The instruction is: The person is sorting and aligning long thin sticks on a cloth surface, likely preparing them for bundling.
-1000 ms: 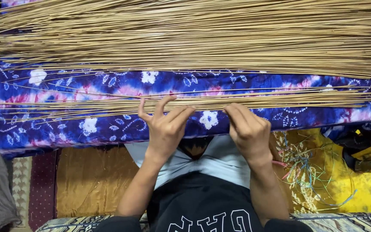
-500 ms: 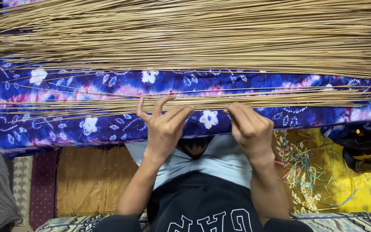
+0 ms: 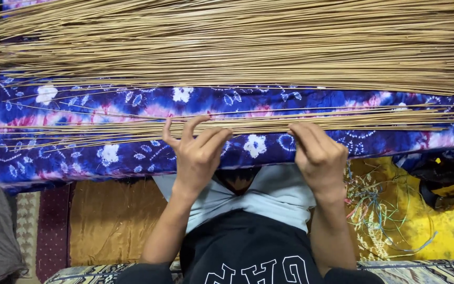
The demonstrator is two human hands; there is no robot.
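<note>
A thin row of long tan sticks (image 3: pixel 106 129) lies across a blue and purple tie-dyed cloth (image 3: pixel 85 155). My left hand (image 3: pixel 198 155) has its fingertips pinched on this row near the middle. My right hand (image 3: pixel 319 155) grips the same row a little to the right, fingers curled over the sticks. Both hands sit at the near edge of the cloth-covered surface. A much larger heap of the same sticks (image 3: pixel 237 47) covers the far part of the cloth.
A tangle of thin coloured threads (image 3: pixel 379 205) lies on yellow fabric (image 3: pixel 447 226) at the right. Brown fabric (image 3: pixel 111 221) lies below the cloth at the left. My pale grey and black clothing (image 3: pixel 253 231) fills the bottom middle.
My right hand has slid to the right along the thin row of sticks. My left hand has shifted slightly left and stays pinched on the row.
</note>
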